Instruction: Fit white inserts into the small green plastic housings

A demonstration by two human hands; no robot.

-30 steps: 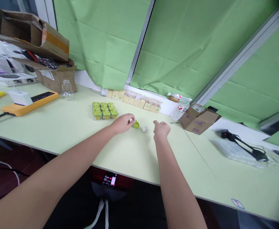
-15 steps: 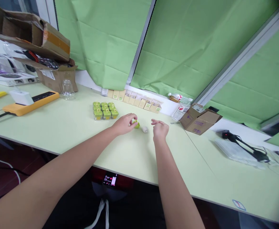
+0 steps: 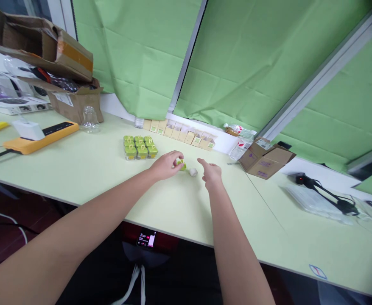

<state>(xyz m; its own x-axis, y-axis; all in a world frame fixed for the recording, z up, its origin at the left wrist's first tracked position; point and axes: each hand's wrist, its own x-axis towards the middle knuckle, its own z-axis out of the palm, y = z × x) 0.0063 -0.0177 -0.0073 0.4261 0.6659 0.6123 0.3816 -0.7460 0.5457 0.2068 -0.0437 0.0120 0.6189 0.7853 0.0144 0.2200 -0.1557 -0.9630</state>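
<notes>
Left hand (image 3: 166,166) pinching small lime-green rounded plastic-looking piece (image 3: 183,167); whitish round lump (image 3: 193,172) between both hands' fingertips; right hand (image 3: 212,173) released, thumb-index parted.

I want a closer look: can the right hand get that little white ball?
Probably yes: the right hand is close beside the white ball on the table, and nothing seems to stand between them.

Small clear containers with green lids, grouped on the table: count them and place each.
9 green-lidded containers: three each in back, middle and front rows, left of the left hand. More could be hidden.
</notes>
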